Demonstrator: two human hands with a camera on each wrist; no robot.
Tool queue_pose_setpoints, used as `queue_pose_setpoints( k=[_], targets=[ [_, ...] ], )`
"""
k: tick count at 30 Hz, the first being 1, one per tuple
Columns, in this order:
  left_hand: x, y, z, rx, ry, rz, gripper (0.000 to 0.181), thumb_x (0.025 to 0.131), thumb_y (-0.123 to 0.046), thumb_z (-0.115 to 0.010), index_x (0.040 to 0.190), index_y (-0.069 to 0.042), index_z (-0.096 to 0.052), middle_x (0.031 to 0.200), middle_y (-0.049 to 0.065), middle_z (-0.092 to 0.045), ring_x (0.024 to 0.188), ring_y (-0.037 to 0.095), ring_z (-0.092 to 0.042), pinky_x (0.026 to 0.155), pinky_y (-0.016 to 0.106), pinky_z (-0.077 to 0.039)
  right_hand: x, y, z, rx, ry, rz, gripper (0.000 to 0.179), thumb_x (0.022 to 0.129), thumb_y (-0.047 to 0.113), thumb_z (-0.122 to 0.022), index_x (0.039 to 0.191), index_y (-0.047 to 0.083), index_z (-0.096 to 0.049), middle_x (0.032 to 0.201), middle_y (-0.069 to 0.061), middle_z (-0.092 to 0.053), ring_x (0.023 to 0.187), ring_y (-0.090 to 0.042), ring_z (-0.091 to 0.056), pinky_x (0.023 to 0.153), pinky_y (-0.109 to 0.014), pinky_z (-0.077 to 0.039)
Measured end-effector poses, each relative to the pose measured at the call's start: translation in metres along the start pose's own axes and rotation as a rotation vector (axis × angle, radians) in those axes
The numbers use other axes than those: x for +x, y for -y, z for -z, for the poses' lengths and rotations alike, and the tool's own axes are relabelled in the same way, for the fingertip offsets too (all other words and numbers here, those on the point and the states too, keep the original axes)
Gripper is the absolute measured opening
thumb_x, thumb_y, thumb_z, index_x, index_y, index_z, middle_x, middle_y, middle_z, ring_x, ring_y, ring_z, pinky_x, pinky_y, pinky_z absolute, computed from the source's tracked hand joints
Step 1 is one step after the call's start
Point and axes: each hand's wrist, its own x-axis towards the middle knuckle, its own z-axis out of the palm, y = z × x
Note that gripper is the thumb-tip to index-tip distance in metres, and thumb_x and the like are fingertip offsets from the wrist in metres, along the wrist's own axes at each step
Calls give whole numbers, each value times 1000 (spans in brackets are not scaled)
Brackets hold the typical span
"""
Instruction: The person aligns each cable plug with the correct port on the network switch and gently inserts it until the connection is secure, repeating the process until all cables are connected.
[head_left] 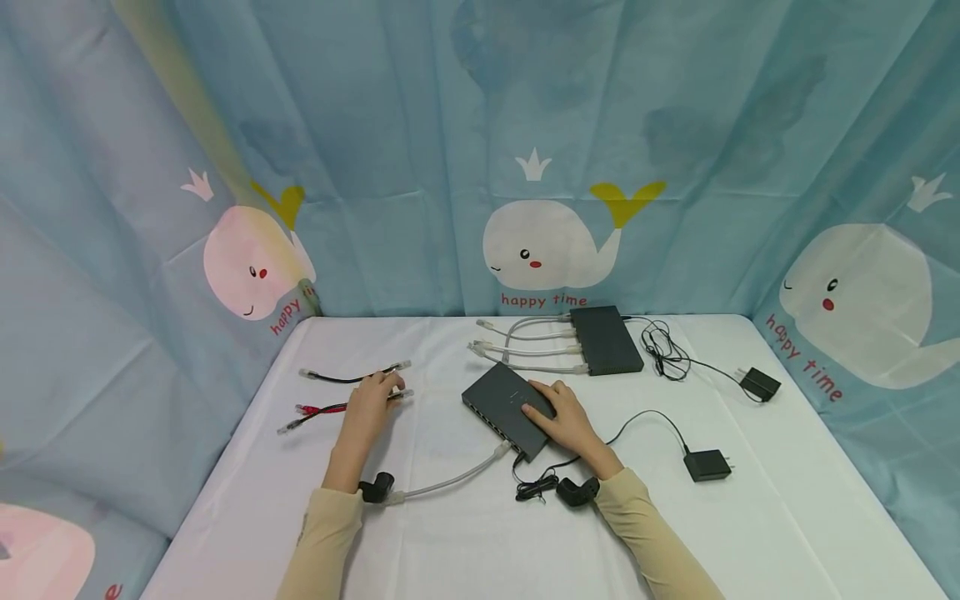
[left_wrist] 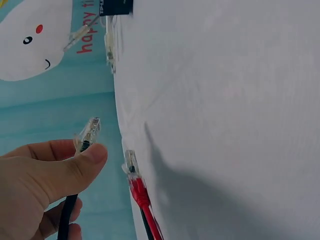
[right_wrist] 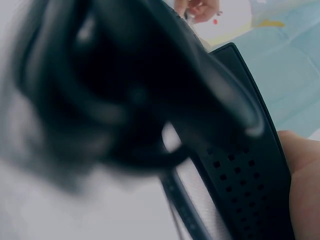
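Observation:
My left hand (head_left: 367,408) pinches a black Ethernet cable (left_wrist: 70,210) just behind its clear plug (left_wrist: 91,131), above the table's left side. Below it lie a red Ethernet cable (left_wrist: 140,192) and another black cable (head_left: 300,422), partly crossing. My right hand (head_left: 568,423) grips a dark network switch (head_left: 498,398) by its right side, thumb on top; its row of ports faces front left. One grey Ethernet cable (head_left: 457,479) is plugged into the port near the front corner, its loose end near my left wrist. In the right wrist view a blurred dark shape hides much of the switch's vented side (right_wrist: 237,185).
A second switch (head_left: 606,340) with several grey cables (head_left: 536,350) stands at the back. Its coiled power cord (head_left: 663,354) leads to an adapter (head_left: 760,384). Another adapter (head_left: 707,465) lies at right; its bundled cord (head_left: 536,486) runs to the held switch. A curtain (head_left: 420,167) surrounds the table.

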Motion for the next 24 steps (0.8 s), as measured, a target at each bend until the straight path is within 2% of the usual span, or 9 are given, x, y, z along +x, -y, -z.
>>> queue_pose_setpoints(
  k=[2,6,12,16,20,24],
  targets=[
    [-2,-4,0,-19,6,-2,26,72,-6,-78,92,-10,-61,88,10,-59,79,31,-56,62,45,-46,0,0,0,-2,0,-2,56,87,43,-61,134,14,-50,85,0,-43,69,-12,-33,62,-26,-30],
    [-5,-13,1,-62,28,32,26,73,-4,-77,92,-9,-61,91,11,-59,80,29,-56,64,42,-47,1,0,1,0,-3,0,56,87,43,-61,134,14,-51,84,0,-43,69,-12,-33,62,-26,-31],
    [-7,-26,2,-118,115,113,24,77,-7,-75,96,-10,-61,87,7,-64,82,24,-59,66,39,-48,0,0,1,-1,-4,3,56,87,43,-62,134,14,-51,84,-1,-43,69,-12,-33,62,-26,-30],
    [-8,-33,3,-146,150,137,24,79,-12,-73,100,-11,-60,89,6,-66,81,23,-60,64,38,-48,1,1,1,-2,9,-13,57,87,43,-61,135,14,-50,85,-1,-43,69,-12,-33,61,-26,-30],
    [-9,-37,4,-166,163,150,25,81,-15,-72,101,-13,-58,89,5,-68,75,21,-61,61,36,-47,1,1,1,0,15,-27,56,87,44,-61,135,15,-50,86,-1,-43,69,-12,-33,61,-26,-30],
    [-10,-42,3,-233,185,161,25,81,-14,-72,100,-13,-57,84,2,-67,65,15,-59,57,32,-45,0,0,1,2,15,-28,56,87,44,-61,134,15,-50,86,-1,-43,68,-12,-32,60,-26,-30]
  ],
)
